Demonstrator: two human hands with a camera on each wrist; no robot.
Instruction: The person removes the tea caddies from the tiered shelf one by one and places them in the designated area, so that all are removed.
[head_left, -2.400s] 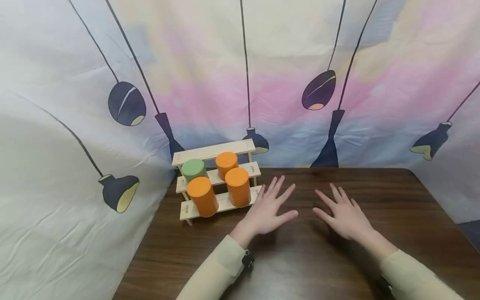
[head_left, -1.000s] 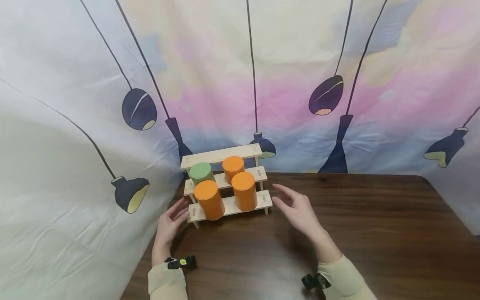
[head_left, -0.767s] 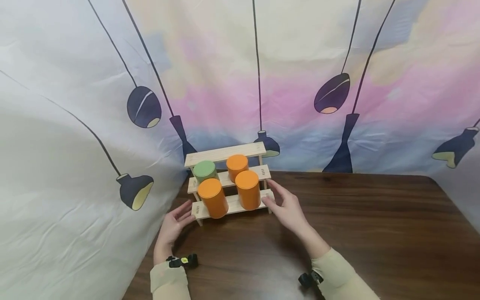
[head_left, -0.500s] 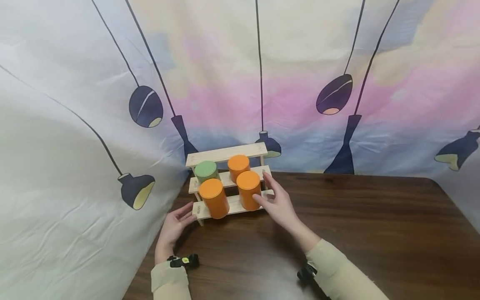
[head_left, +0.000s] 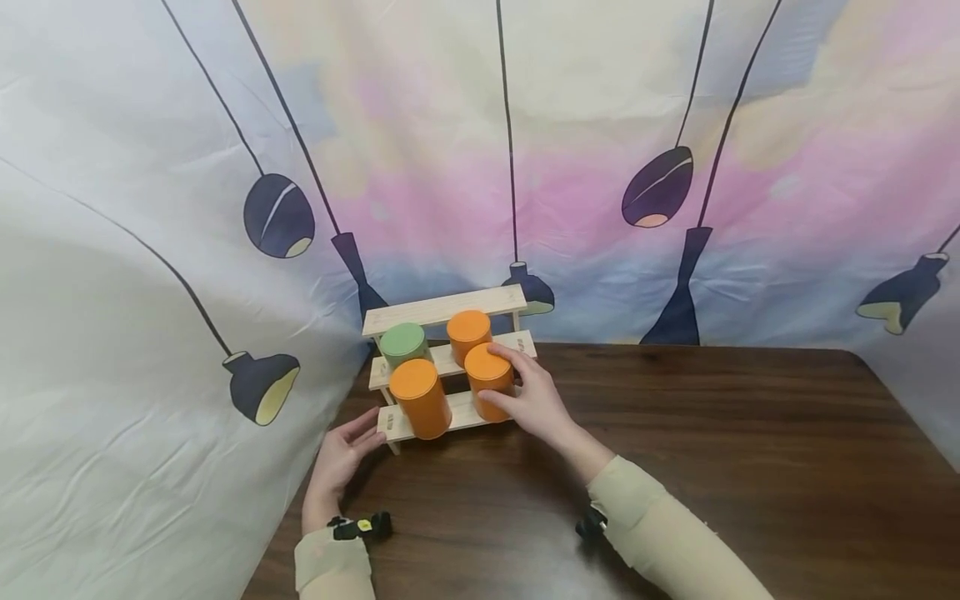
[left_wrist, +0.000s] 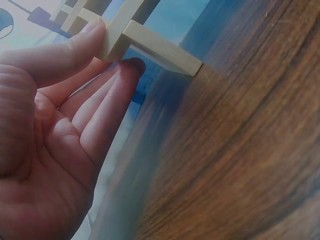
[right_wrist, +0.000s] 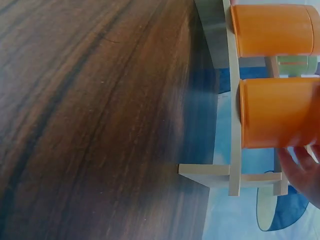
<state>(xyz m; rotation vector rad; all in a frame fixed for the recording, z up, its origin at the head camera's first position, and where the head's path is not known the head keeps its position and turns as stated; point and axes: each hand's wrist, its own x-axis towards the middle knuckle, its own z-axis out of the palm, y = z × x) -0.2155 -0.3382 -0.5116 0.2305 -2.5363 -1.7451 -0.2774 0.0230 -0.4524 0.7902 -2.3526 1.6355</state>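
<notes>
A three-tier wooden shelf rack (head_left: pixel 446 308) stands at the left of the table. My left hand (head_left: pixel 337 462) holds the left end of its lowest board; in the left wrist view the thumb lies on top of the board (left_wrist: pixel 122 27) and the other fingers are beneath. At the rack's right side, my right hand (head_left: pixel 543 410) has thumb and fingers around the front right orange canister (head_left: pixel 486 367), which stands upright on the lowest board. Another orange canister (head_left: pixel 422 404) is beside it. On the middle board are a third orange canister (head_left: pixel 468 329) and a green canister (head_left: pixel 403 340).
The rack stands on a dark wooden table (head_left: pixel 712 467), near its back left corner. A printed cloth (head_left: pixel 585 100) with painted lamps hangs behind and to the left. Dark wrist cameras sit on both wrists.
Both hands have come from mid-table to the rack's two ends. The left hand took hold of the lowest board. The right hand moved left from the rack's end onto the front right canister.
</notes>
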